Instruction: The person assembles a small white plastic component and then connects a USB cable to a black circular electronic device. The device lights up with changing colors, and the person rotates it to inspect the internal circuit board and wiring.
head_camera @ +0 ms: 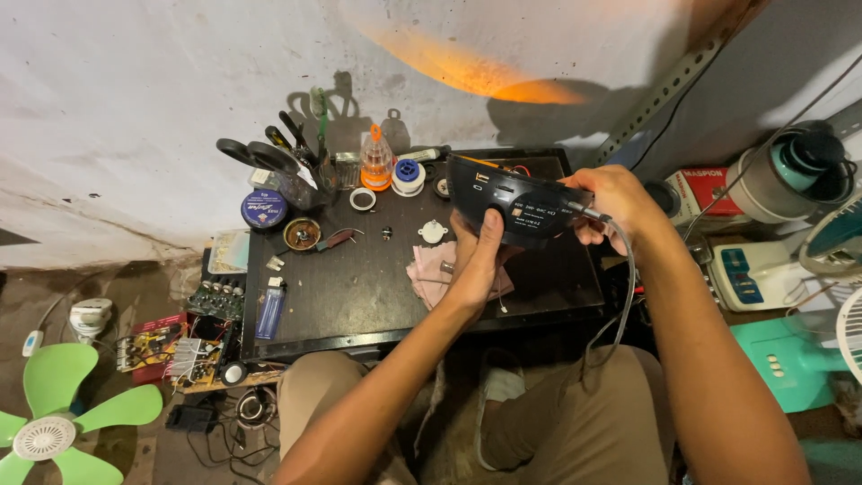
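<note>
Two hands are wrapped around one dark, rounded device (519, 208), which is held up above the back right part of the black bench (359, 296); the left hand (478, 256) is closed on the lower side of the device from below, with the thumb pressed on its flat face; the right hand (620, 202) is closed around its right end, where a grey cable (626, 278) is plugged in and hangs down toward the lap; so neither grip is wide, and both are shut tight on the device. It looks as if the cable end is being pushed in or checked; for this to be done well, the device should be kept steady by the left hand while the plug is pressed straight by the right, and the cable should not be bent hard or tugged. A pink cloth (431, 268) is seen on the bench just under the hands, with a small white round part (432, 232) near it; further back a cup of scissors and tools (301, 175), an orange-capped bottle (376, 162) and a roll of white tape (363, 198) are stood by the wall; a blue lighter (270, 310) is laid near the left edge; a green fan (63, 413) is seen on the floor to the left.
</note>
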